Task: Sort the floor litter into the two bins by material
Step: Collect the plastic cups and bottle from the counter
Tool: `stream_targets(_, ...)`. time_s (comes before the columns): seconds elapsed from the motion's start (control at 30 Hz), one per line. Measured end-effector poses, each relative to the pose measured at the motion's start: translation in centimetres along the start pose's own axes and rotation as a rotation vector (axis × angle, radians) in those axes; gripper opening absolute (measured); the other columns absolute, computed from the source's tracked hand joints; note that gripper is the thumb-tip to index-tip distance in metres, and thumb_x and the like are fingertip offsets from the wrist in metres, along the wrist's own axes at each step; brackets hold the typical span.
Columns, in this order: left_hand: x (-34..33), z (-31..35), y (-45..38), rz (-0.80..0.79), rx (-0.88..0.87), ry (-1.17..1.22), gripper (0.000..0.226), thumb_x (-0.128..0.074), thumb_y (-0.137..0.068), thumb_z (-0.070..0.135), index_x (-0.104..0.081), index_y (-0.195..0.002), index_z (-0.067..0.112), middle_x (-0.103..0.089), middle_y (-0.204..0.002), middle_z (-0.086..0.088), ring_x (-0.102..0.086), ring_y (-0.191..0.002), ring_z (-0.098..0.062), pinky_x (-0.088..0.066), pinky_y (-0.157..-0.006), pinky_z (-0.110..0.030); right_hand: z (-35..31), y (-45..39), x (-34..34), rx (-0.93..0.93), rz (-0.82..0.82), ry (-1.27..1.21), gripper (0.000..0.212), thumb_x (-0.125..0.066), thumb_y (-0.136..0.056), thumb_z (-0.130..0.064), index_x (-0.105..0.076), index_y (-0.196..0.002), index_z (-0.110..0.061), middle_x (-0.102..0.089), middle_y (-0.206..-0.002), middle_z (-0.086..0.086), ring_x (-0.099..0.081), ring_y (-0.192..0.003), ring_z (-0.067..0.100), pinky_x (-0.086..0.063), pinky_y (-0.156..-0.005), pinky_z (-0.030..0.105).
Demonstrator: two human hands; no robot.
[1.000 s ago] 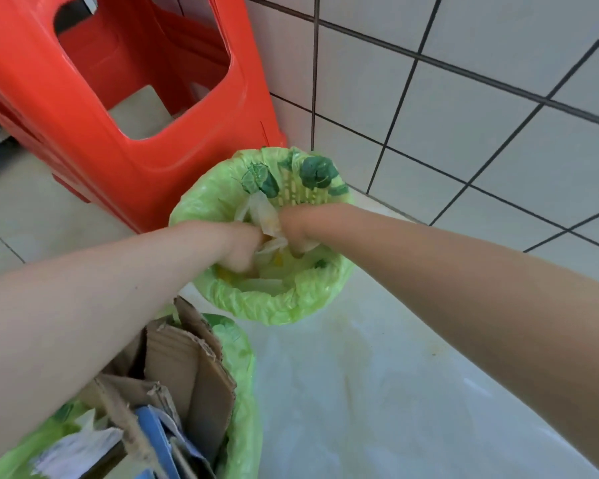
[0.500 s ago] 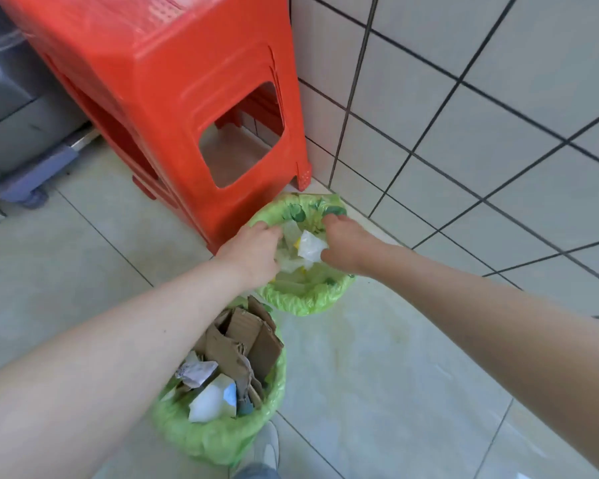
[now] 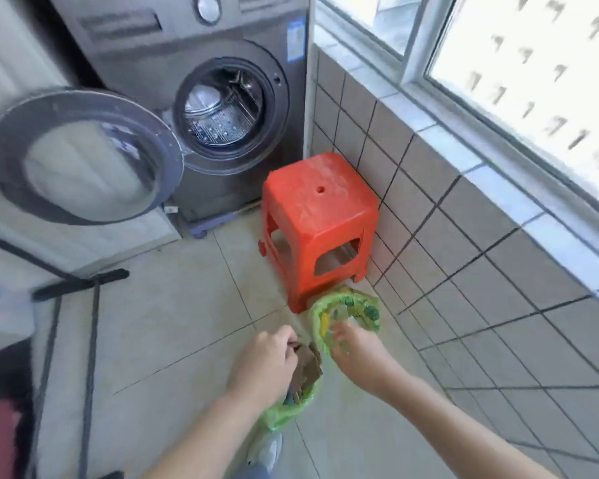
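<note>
Both hands had lifted out of the far bin (image 3: 346, 314): left hand (image 3: 267, 361) loosely curled over the cardboard bin (image 3: 291, 409), right hand (image 3: 355, 347) released, nothing held; sorting looked nearly finished.

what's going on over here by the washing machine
A person is sorting litter into two green-lined bins on the floor beside a red stool. The left hand is over the near bin, which holds cardboard. The right hand is at the rim of the far bin. The blur hides whether either hand holds anything.
</note>
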State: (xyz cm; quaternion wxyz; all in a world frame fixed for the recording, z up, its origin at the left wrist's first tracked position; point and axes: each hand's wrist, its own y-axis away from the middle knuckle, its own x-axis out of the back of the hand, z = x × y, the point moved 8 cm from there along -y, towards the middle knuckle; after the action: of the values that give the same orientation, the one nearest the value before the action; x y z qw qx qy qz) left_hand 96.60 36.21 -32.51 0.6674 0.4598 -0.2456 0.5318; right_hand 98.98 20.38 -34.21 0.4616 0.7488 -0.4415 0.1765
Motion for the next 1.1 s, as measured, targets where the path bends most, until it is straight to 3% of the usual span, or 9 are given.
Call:
stream_targets(0.1,7.9,-0.8,6.0,0.157,0.118,0.11,0.023,-0.046,-0.089,0.029,-0.056,-0.11,0.033,-0.068,-0.096,0.002,-0.063,-0.088,-0.023,-0.05,-0.074,-0.032,-7.0,5.3,2.5,0.071,0.029,-0.068,0.036,-0.05,-0.09,-0.022,-0.053,-0.126,-0.017,-0.063,-0.118,0.0,-0.059,-0.109,0.019,-0.048,-0.091,0.029)
stream_targets(0.23,16.2,-3.1,13.7,0.365,0.245,0.308,0.018,-0.054,-0.088,0.021,-0.062,-0.103,0.028,-0.07,-0.088,0.003,-0.064,-0.08,-0.019,-0.051,-0.069,-0.029,-15.7,10.8,4.2,0.18,0.028,-0.122,0.029,-0.052,-0.091,-0.019,-0.058,-0.119,-0.013,-0.066,-0.112,0.001,-0.06,-0.107,0.019,-0.049,-0.094,0.035)
stream_targets(0.33,19.4,-5.9,18.9,0.47,0.338,0.482,0.016,-0.057,-0.088,0.019,-0.059,-0.095,0.033,-0.07,-0.086,0.009,-0.065,-0.08,-0.008,-0.045,-0.065,-0.015,-21.6,13.5,4.4,0.272,-0.011,-0.126,0.03,-0.053,-0.092,-0.018,-0.057,-0.121,-0.014,-0.065,-0.114,-0.003,-0.059,-0.108,0.014,-0.046,-0.096,0.028)
stream_targets(0.53,23.9,-12.2,24.9,0.629,0.477,0.685,0.025,-0.057,-0.088,0.015,-0.055,-0.086,0.04,-0.07,-0.083,0.009,-0.064,-0.08,-0.009,-0.043,-0.064,-0.017,-32.7,15.0,4.1,0.437,-0.018,-0.111,0.029,-0.054,-0.091,-0.017,-0.059,-0.119,-0.015,-0.065,-0.107,-0.005,-0.059,-0.106,0.012,-0.047,-0.098,0.034)
stream_targets(0.63,28.0,-15.6,24.8,0.701,0.477,0.707,0.02,-0.056,-0.088,0.012,-0.058,-0.092,0.032,-0.07,-0.082,0.009,-0.061,-0.07,-0.011,-0.04,-0.059,-0.02,-38.1,14.2,3.7,0.482,0.0,-0.131,0.027,-0.055,-0.091,-0.017,-0.06,-0.117,-0.016,-0.065,-0.104,-0.008,-0.06,-0.103,0.009,-0.049,-0.096,0.034)
stream_targets(0.73,33.0,-19.2,23.3,0.741,0.463,0.701,0.016,-0.054,-0.089,0.014,-0.062,-0.099,0.024,-0.07,-0.084,0.009,-0.063,-0.078,-0.01,-0.043,-0.063,-0.021,-43.0,12.6,3.1,0.483,0.001,-0.156,0.027,-0.053,-0.091,-0.015,-0.06,-0.116,-0.017,-0.066,-0.102,-0.009,-0.06,-0.1,0.007,-0.05,-0.092,0.029)
stream_targets(0.83,38.2,-22.5,20.8,0.755,0.424,0.691,0.017,-0.053,-0.089,0.014,-0.061,-0.098,0.027,-0.07,-0.085,0.005,-0.063,-0.082,-0.011,-0.046,-0.071,-0.023,-47.7,10.1,3.2,0.466,0.039,-0.169,0.026,-0.053,-0.091,-0.015,-0.06,-0.116,-0.016,-0.066,-0.1,-0.009,-0.06,-0.096,0.005,-0.047,-0.087,0.022)
stream_targets(0.97,45.1,-25.7,16.4,0.769,0.356,0.649,0.018,-0.054,-0.088,0.014,-0.06,-0.095,0.029,-0.07,-0.084,0.005,-0.064,-0.08,-0.012,-0.047,-0.068,-0.025,-53.2,6.6,5.0,0.451,0.144,-0.226,0.024,-0.054,-0.091,-0.014,-0.061,-0.114,-0.016,-0.065,-0.1,-0.008,-0.058,-0.087,-0.002,-0.043,-0.08,0.014)
stream_targets(1.1,51.3,-27.0,11.7,0.769,0.272,0.613,0.016,-0.054,-0.089,0.014,-0.06,-0.097,0.026,-0.069,-0.083,0.007,-0.064,-0.078,-0.005,-0.045,-0.059,-0.009,-57.2,3.2,8.0,0.453,0.224,-0.269,0.022,-0.055,-0.09,-0.015,-0.062,-0.11,-0.019,-0.065,-0.096,-0.01,-0.055,-0.083,-0.011,-0.039,-0.064,-0.002)
